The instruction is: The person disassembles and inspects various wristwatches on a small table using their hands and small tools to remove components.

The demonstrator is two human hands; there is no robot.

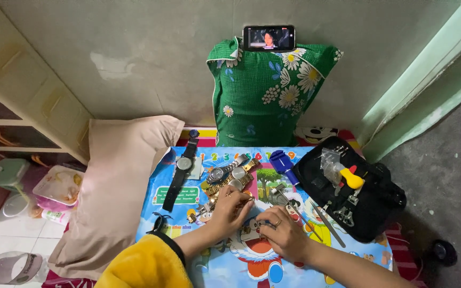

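Part (259, 224) hidden under fingers (267, 226)

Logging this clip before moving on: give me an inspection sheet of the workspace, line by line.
Surface: low table under a bright cartoon mat.
Job's things: a small part, too hidden to identify, between the left hand and right hand.
Clutter: black-strap watch, pile of metal watches, blue tool, open black tool case, thin metal tools.
Hands: both curled together at the mat's middle; grip cannot be told.
Cables: nothing seen.
Surroundings: green flowered pillow with a phone on top, beige pillow, shelf unit, grey floor.
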